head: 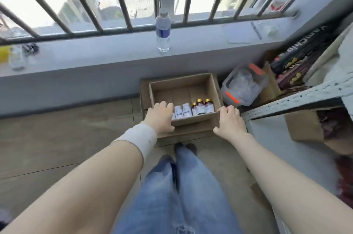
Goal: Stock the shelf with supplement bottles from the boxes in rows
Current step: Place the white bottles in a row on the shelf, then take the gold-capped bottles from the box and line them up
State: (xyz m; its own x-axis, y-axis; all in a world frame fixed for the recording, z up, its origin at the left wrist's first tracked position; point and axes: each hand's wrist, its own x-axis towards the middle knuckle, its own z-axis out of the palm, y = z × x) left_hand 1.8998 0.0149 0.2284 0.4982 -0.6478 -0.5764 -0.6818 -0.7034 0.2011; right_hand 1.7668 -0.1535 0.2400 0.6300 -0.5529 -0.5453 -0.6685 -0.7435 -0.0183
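An open cardboard box sits on the floor below the window ledge. Along its near wall stand white supplement bottles and amber bottles with gold caps. My left hand grips the box's near left corner, fingers curled over the rim and thumb on the outer wall. My right hand holds the near right corner, fingers over the edge. The metal shelf stands at the right, its edge rail close to my right hand.
A water bottle stands on the grey window ledge behind the box. A clear plastic container with orange clips lies right of the box. Cardboard boxes and snack packs crowd the right side. My legs are below the box.
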